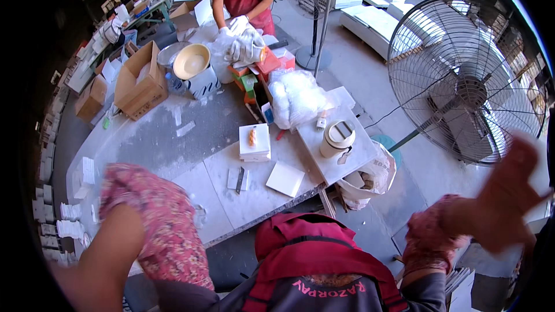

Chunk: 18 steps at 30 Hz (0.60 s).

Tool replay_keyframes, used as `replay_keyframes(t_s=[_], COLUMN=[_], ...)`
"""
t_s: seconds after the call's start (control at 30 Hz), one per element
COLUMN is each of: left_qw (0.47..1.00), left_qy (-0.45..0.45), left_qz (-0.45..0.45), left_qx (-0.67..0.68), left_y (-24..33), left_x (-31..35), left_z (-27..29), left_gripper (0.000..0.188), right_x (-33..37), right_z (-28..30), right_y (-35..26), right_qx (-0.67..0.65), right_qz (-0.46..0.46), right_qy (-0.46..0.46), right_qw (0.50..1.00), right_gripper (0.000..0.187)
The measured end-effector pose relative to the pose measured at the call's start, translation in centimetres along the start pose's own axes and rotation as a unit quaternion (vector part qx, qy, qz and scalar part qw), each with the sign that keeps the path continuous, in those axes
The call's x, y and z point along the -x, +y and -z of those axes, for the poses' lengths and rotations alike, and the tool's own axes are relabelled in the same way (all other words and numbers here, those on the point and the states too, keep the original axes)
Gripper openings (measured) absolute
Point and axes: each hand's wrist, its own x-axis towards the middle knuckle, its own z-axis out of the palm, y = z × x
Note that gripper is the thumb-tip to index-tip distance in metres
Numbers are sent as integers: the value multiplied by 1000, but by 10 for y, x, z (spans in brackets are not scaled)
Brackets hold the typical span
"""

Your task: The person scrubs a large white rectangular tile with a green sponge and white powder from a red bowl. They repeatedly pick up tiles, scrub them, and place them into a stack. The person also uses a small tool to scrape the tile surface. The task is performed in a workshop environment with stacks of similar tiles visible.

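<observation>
My left hand (75,274) is at the lower left edge, smeared by motion, its fingers not readable. The floral sleeve on that arm overlaps the table's near left side. Raised at the far right, my right hand (503,199) is blurred, its fingers apart and nothing visible in it, in front of the lower edge of a large caged fan (471,89). Between my arms on the table (196,188) stands a stack of white square tiles (255,149) with a small orange item (252,136) on top. Nearer lie a loose white tile (285,178) and a small white piece (234,179) with a dark strip across it.
Right of the tiles, a cream lidded jug (337,138) stands on a raised slab. Behind are clear plastic wrap (295,98), a cardboard box (140,81) and a cream bowl (192,61). A gloved co-worker (245,0) stands across the table. A white sack (370,179) hangs beside the slab.
</observation>
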Motion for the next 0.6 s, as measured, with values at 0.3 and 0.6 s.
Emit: replay_keyframes(t_s=[0.3,0.6], left_qw=[804,731], left_qy=[85,85], left_qz=[588,664], left_qx=[-29,133], left_y=[-110,-134], left_x=[327,360], left_z=[-202,-304], left_gripper=[99,130], right_x=[219,201], right_z=[-141,-135], right_y=[178,217], right_qx=[189,211], right_qz=[-346,-259], right_qy=[-177,-377], right_qw=[902,864], right_gripper=[94,89])
